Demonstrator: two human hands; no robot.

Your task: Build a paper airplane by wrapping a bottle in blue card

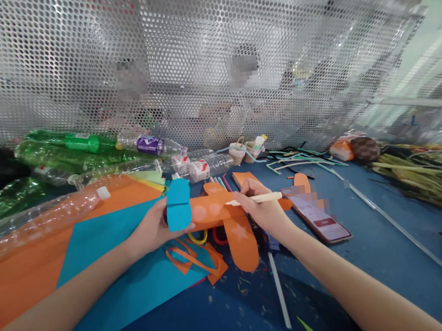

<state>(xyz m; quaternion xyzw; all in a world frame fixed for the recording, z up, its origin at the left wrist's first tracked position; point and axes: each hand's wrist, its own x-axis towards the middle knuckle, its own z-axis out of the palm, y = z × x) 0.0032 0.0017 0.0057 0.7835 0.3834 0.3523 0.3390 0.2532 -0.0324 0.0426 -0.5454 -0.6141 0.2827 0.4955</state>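
Observation:
An orange paper airplane model (241, 241) with a tube-like body and rounded wings is held up over the table. Pale stars show on its near wing and pale round spots along its body. My left hand (154, 227) is closed around its left end, by a bent blue paper piece (179, 204). In my right hand (262, 208), fingers closed, is a cream-coloured marker (264, 198), its tip at the orange body. Below the model lie orange paper scraps (217, 265) and a yellow scissor handle (198, 237), partly hidden.
Blue (99, 293) and orange paper sheets (13, 277) cover the left side. Plastic bottles (208, 166) lie along a perforated metal screen (191, 56). A phone (319, 215) rests right of my hand, beyond it a long pale strip (411, 239) and dried stalks (420, 178).

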